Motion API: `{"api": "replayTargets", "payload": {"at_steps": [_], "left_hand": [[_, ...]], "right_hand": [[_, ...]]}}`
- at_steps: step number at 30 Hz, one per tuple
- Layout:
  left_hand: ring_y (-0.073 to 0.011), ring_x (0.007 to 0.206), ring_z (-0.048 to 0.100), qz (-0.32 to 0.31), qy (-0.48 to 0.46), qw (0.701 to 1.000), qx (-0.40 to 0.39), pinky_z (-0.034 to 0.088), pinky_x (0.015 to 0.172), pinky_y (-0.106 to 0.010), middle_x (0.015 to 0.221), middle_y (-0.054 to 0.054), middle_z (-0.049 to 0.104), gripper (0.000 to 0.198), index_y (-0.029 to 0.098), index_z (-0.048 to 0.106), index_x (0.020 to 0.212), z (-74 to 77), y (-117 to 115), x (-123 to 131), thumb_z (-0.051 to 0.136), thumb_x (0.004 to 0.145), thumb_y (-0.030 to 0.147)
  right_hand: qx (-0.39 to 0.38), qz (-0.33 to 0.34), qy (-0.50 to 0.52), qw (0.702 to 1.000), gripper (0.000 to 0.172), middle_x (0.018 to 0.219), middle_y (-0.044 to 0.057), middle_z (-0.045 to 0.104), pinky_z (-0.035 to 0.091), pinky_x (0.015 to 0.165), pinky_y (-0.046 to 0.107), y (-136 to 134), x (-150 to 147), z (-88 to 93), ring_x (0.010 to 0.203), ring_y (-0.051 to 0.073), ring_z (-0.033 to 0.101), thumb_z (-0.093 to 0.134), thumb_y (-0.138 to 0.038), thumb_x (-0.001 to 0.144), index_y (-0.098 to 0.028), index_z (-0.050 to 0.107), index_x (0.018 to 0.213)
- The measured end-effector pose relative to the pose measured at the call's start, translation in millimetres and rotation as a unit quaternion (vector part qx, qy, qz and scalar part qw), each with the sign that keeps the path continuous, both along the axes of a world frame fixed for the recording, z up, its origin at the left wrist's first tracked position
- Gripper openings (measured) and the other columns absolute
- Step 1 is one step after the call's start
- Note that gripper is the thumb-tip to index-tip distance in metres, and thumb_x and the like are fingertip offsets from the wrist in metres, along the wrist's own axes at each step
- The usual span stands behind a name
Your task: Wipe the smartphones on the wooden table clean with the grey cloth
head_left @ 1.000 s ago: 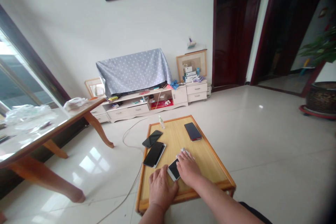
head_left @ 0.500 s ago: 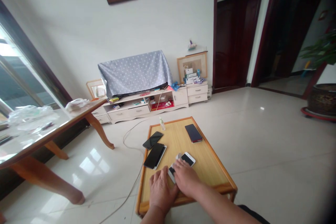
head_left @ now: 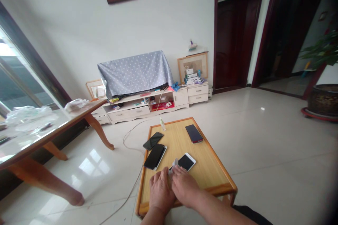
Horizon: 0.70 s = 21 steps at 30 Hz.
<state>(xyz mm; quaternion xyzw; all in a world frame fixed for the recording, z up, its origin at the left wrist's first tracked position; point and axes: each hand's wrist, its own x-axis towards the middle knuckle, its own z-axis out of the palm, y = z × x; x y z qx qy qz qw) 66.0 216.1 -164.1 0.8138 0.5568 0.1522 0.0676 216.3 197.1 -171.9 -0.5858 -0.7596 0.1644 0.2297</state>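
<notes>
A white-framed smartphone [head_left: 187, 161] with a dark screen lies slantwise near the front of the small wooden table [head_left: 208, 168]. My left hand [head_left: 160, 188] is at its near left end, fingers bent and gripping that edge. Pressed on the phone's lower part is my right hand [head_left: 185, 184], with its fingers closed over a small pale wipe [head_left: 175, 162] that sticks out past the fingertips. Both hands touch or nearly touch, and they cover the phone's near end.
Several other phones lie on the table: a black one [head_left: 153, 141], a dark stacked pair [head_left: 155, 156], and a dark blue one [head_left: 193, 133]. A small spray bottle [head_left: 162, 124] stands at the far left corner. A cable [head_left: 129, 190] runs along the floor, beside a larger table [head_left: 60, 123].
My right hand has slid down the phone toward my left hand, taking the wipe along. More of the phone's screen shows. The left hand has stayed nearly in place.
</notes>
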Motion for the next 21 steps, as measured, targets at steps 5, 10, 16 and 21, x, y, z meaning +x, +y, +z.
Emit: {"api": "replayTargets", "payload": {"at_steps": [5, 10, 16, 21], "left_hand": [[-0.0267, 0.124, 0.051, 0.001, -0.010, 1.000, -0.003, 0.026, 0.110, -0.040, 0.129, -0.010, 0.064, 0.059, 0.022, 0.049, 0.135, -2.4, 1.4, -3.3, 0.059, 0.079, 0.037], [-0.0271, 0.126, 0.050, 0.007, -0.004, 1.000, -0.022, 0.023, 0.112, -0.041, 0.131, -0.010, 0.063, 0.060, 0.023, 0.051, 0.134, 5.5, -1.4, -0.7, 0.059, 0.079, 0.043], [-0.0255, 0.128, 0.048, 0.007, 0.017, 0.999, -0.043, 0.024, 0.111, -0.038, 0.134, -0.009, 0.062, 0.065, 0.024, 0.048, 0.137, 7.6, -0.4, -1.0, 0.060, 0.072, 0.027], [-0.0283, 0.124, 0.052, -0.001, -0.021, 1.000, -0.010, 0.024, 0.110, -0.042, 0.125, -0.010, 0.065, 0.057, 0.024, 0.054, 0.131, 6.4, -2.3, 0.1, 0.060, 0.078, 0.042]], "right_hand": [[-0.003, -0.013, 0.003, 1.000, 0.047, 0.144, 0.014, 0.055, 0.026, 0.119, 0.040, -2.4, 14.9, 10.8, 0.139, 0.025, 0.044, 0.032, -0.032, 0.103, -0.013, 0.063, 0.133], [-0.038, -0.104, -0.018, 0.994, 0.052, 0.148, 0.019, 0.050, 0.024, 0.120, 0.044, -1.5, 28.7, 11.5, 0.142, 0.029, 0.039, 0.030, -0.035, 0.103, -0.007, 0.060, 0.135], [-0.007, 0.007, -0.001, 1.000, 0.053, 0.146, 0.015, 0.053, 0.023, 0.120, 0.041, -28.7, 2.4, 5.1, 0.141, 0.027, 0.041, 0.029, -0.039, 0.104, -0.011, 0.060, 0.137], [-0.039, -0.129, -0.038, 0.990, 0.054, 0.143, 0.016, 0.056, 0.025, 0.119, 0.046, -9.8, 38.2, 12.0, 0.139, 0.029, 0.043, 0.027, -0.039, 0.104, -0.011, 0.063, 0.133]]}}
